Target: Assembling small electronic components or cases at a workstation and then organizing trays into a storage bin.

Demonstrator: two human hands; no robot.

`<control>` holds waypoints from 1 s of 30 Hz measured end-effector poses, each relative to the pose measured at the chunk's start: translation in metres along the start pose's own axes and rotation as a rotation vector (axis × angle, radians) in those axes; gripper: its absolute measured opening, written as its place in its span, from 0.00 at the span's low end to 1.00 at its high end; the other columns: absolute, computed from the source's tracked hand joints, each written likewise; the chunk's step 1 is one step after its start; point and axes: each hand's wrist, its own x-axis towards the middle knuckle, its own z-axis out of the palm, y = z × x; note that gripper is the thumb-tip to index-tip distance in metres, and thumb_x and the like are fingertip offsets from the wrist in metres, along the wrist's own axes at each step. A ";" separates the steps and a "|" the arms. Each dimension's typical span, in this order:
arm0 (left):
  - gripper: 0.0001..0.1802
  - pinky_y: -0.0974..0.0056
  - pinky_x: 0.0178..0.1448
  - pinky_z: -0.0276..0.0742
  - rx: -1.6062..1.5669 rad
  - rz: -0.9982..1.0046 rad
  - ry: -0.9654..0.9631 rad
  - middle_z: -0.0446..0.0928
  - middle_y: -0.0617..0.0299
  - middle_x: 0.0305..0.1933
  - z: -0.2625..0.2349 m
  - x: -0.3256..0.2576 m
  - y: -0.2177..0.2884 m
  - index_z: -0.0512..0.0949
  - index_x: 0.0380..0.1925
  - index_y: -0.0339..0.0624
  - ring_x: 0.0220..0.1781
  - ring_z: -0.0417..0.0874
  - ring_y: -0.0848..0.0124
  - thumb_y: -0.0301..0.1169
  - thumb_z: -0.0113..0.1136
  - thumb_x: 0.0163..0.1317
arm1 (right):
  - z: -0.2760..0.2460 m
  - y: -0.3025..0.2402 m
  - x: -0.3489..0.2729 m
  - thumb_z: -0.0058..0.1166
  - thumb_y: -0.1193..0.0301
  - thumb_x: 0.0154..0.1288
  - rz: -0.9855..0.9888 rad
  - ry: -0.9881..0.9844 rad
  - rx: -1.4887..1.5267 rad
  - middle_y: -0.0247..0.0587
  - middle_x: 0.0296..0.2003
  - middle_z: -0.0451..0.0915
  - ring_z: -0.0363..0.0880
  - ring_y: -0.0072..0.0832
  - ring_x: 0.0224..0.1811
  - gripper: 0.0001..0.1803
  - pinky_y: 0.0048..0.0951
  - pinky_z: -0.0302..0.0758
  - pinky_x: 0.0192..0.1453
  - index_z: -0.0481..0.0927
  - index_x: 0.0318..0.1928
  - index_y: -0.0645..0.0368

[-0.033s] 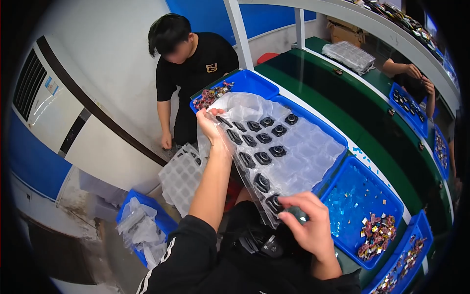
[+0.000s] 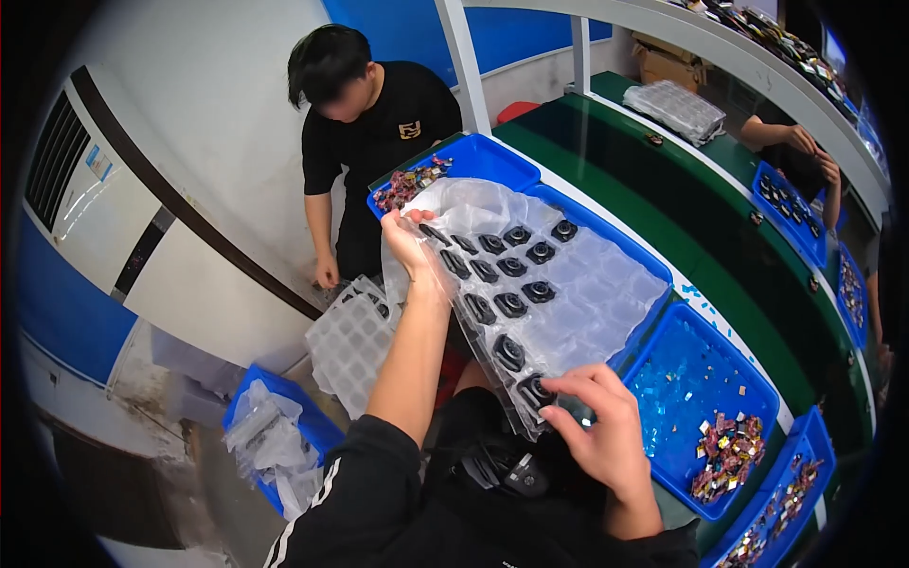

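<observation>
Both my hands hold a clear plastic blister tray (image 2: 592,293) tilted over a blue bin (image 2: 483,159). My left hand (image 2: 409,241) grips the tray's far left corner. My right hand (image 2: 597,431) pinches its near edge, fingers beside a black part. Several round black parts (image 2: 511,303) sit in the tray's left pockets; the pockets on the right are empty. A black device with a strap (image 2: 507,469) rests against my chest, below the tray.
A blue bin with small colourful pieces (image 2: 705,402) lies to the right. A person in a black shirt (image 2: 379,118) bends over stacked clear trays (image 2: 352,343). A floor bin with plastic bags (image 2: 275,437), a green table (image 2: 663,185), more trays (image 2: 677,109) and another person's hands (image 2: 805,144) surround me.
</observation>
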 end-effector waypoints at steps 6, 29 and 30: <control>0.17 0.62 0.47 0.65 -0.086 0.092 -0.010 0.74 0.59 0.29 -0.017 0.025 -0.029 0.65 0.20 0.49 0.37 0.71 0.65 0.48 0.42 0.57 | 0.002 0.004 0.003 0.65 0.70 0.53 -0.066 -0.304 -0.271 0.40 0.31 0.78 0.77 0.39 0.36 0.15 0.36 0.70 0.43 0.83 0.44 0.55; 0.17 0.57 0.53 0.65 -0.200 -0.060 0.158 0.75 0.59 0.30 -0.020 0.029 -0.029 0.65 0.18 0.50 0.40 0.71 0.64 0.47 0.39 0.56 | 0.009 0.015 0.007 0.61 0.80 0.51 -0.217 -0.245 -0.132 0.38 0.29 0.76 0.78 0.37 0.32 0.07 0.34 0.74 0.36 0.83 0.33 0.59; 0.17 0.57 0.53 0.65 -0.205 -0.064 0.164 0.75 0.59 0.30 -0.019 0.028 -0.031 0.65 0.18 0.50 0.40 0.71 0.64 0.47 0.39 0.56 | 0.007 0.015 0.005 0.63 0.78 0.51 -0.176 -0.263 -0.143 0.37 0.29 0.75 0.77 0.36 0.31 0.08 0.34 0.74 0.36 0.85 0.34 0.57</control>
